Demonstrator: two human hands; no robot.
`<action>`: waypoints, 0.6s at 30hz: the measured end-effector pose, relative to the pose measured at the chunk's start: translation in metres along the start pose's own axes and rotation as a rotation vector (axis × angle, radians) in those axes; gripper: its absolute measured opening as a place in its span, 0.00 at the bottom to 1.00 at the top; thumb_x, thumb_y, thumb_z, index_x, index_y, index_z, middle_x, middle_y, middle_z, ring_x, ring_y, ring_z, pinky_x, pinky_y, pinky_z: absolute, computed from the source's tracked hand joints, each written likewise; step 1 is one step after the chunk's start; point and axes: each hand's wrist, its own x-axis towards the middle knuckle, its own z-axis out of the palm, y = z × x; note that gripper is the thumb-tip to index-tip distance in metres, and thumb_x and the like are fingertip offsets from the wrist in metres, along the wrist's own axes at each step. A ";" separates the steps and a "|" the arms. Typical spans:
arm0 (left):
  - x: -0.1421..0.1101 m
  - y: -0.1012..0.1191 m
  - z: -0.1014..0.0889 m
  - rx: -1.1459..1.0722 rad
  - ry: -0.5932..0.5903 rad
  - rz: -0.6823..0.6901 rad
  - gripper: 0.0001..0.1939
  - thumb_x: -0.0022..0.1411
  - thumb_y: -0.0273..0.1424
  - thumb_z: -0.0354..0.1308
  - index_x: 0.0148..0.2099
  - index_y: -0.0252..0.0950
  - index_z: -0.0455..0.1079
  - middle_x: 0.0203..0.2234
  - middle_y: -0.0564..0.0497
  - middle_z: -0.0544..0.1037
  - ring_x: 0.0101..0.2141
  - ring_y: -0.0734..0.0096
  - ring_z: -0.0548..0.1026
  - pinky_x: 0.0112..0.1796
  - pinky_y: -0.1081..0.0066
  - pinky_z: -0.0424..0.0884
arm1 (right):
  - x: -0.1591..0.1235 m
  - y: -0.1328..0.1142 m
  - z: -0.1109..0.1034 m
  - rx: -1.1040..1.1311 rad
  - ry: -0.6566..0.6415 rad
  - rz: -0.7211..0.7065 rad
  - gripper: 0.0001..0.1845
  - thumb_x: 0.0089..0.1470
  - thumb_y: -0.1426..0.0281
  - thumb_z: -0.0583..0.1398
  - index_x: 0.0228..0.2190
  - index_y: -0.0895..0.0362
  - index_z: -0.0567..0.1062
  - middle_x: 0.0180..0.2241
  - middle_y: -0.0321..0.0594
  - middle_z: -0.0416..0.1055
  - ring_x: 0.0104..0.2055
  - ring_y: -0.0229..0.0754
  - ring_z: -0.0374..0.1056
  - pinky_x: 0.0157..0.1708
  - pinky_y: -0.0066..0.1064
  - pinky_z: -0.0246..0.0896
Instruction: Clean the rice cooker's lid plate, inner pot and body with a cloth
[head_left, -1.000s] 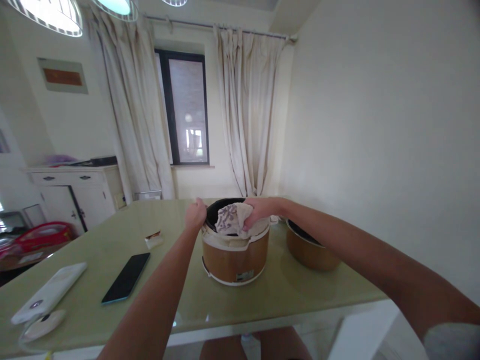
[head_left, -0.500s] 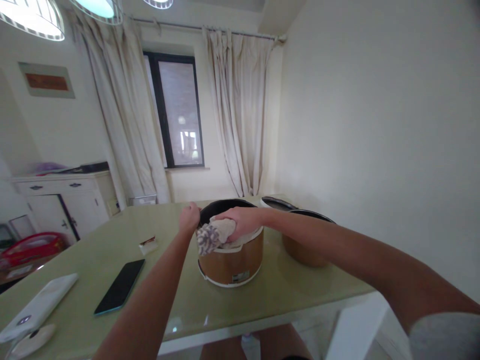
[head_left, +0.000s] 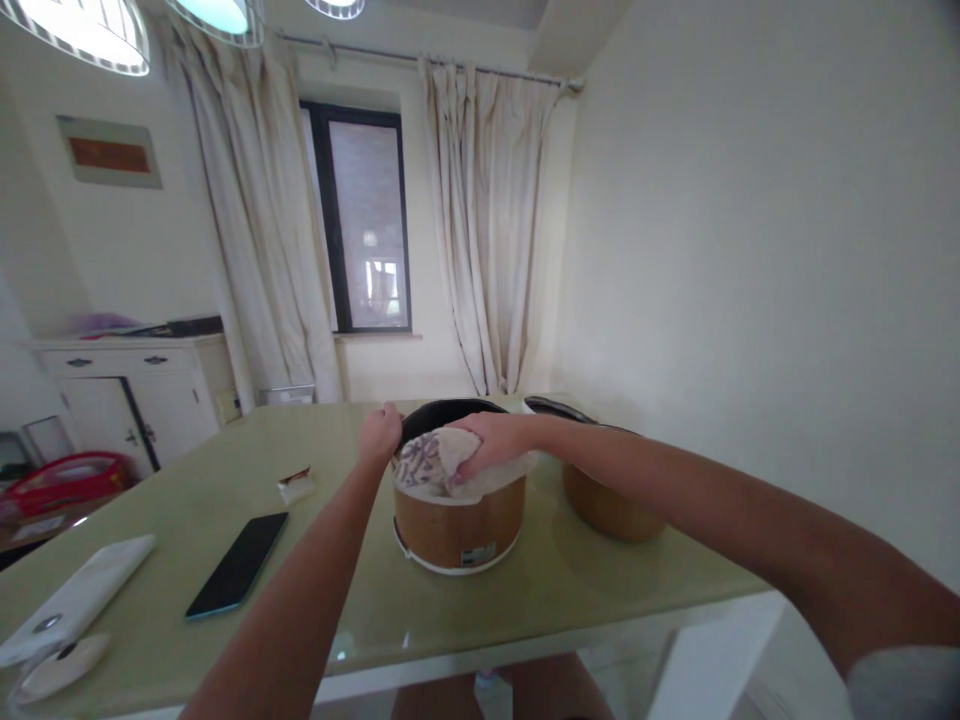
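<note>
A brown round pot point(head_left: 442, 530) with a dark inside and a white band at its base stands on the pale green table point(head_left: 525, 625). At the pot's upper left rim, my left hand point(head_left: 381, 432) is closed on the edge. My right hand point(head_left: 484, 440) grips a white cloth point(head_left: 424, 462) with a greyish-purple pattern. The cloth is bunched against the near rim and upper wall, and part of it reaches over the right side of the rim. My right fingers are partly hidden in its folds.
A second brown pot point(head_left: 607, 500) stands right, partly behind my right forearm. A dark-edged lid point(head_left: 556, 408) lies behind it. On the left are a phone point(head_left: 238, 565), a small packet point(head_left: 296, 485) and a white device point(head_left: 82, 600). The table's front edge is near my legs.
My right hand has shifted the cloth slightly up and right along the near rim, so less of it hangs down the left front. My left hand stays on the rim.
</note>
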 end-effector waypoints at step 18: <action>-0.001 0.002 0.000 0.078 0.019 0.006 0.30 0.73 0.36 0.38 0.46 0.33 0.83 0.49 0.33 0.83 0.53 0.46 0.80 0.53 0.57 0.73 | -0.008 0.053 -0.056 -0.160 -0.313 0.275 0.21 0.37 0.71 0.73 0.39 0.57 0.85 0.37 0.35 0.83 0.42 0.45 0.77 0.42 0.29 0.68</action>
